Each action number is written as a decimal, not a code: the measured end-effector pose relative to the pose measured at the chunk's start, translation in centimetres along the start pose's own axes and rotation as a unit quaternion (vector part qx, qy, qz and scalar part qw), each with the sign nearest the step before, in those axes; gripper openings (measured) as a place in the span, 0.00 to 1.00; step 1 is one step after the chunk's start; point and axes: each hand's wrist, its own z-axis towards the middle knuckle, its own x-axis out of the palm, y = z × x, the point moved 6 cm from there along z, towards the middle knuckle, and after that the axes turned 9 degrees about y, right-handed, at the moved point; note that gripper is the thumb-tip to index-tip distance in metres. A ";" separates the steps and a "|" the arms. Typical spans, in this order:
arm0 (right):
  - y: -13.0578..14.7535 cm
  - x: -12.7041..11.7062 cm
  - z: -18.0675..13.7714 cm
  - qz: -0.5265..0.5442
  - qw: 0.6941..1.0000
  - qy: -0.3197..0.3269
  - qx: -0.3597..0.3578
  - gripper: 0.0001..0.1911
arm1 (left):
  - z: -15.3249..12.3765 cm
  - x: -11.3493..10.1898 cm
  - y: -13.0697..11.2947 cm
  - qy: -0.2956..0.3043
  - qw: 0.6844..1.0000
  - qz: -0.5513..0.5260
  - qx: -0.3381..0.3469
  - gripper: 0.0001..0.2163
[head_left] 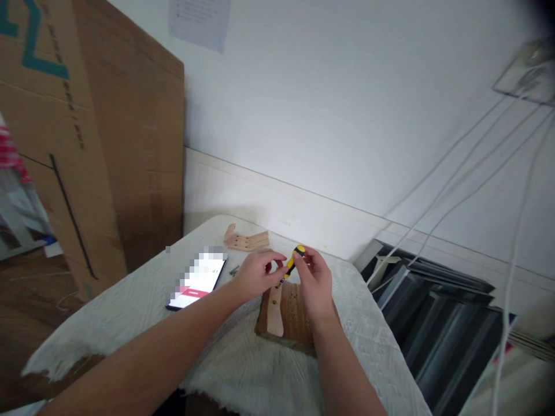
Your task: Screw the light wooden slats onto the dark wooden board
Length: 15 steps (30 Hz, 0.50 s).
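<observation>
My right hand [315, 280] is closed on a small yellow-and-black screwdriver [291, 267], whose tip points down and to the left. Close by the tip, my left hand [260, 274] has its thumb and fingers drawn together in a pinch. What sits between those fingertips is too small to make out. Beneath both hands lies a thick brown wooden block [297, 315] with small holes in its top. A pale, curved wooden piece [274, 318] with a hole rests on the block's left side, its far end partly hidden by my left hand.
Several similar pale wooden pieces [247, 239] lie at the table's back. A few screws [235, 270] are beside a lit phone [198, 280] on the white tablecloth [143, 323]. A tall cardboard box [143, 144] stands left; dark panels [446, 323] and white cables [466, 170] are right.
</observation>
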 end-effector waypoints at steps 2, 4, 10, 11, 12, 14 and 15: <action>0.2 -0.2 0.0 0.002 1.000 -0.006 -0.005 0.17 | -0.1 -0.7 0.1 -0.042 0.999 -0.013 -0.017 0.06; 0.3 -0.3 0.0 0.000 1.000 -0.012 -0.003 0.17 | -0.3 -1.8 0.6 -0.099 0.994 -0.029 -0.040 0.06; 0.8 -0.3 0.0 0.024 1.000 -0.012 0.001 0.16 | -0.1 -3.7 3.0 -0.191 0.949 -0.199 -0.151 0.09; 0.8 -0.2 0.0 0.037 0.999 -0.006 -0.002 0.16 | -0.1 -3.7 3.1 -0.190 0.937 -0.240 -0.169 0.09; 0.8 -0.1 0.1 0.048 0.999 0.001 -0.004 0.15 | 0.0 -3.6 3.1 -0.188 0.926 -0.274 -0.181 0.09; 0.7 -0.1 0.2 0.064 0.998 0.005 -0.005 0.14 | 0.0 -3.5 2.8 -0.184 0.914 -0.309 -0.189 0.09; 0.6 -0.2 0.2 0.070 0.998 0.003 -0.005 0.14 | 0.0 -3.5 2.7 -0.180 0.915 -0.309 -0.189 0.09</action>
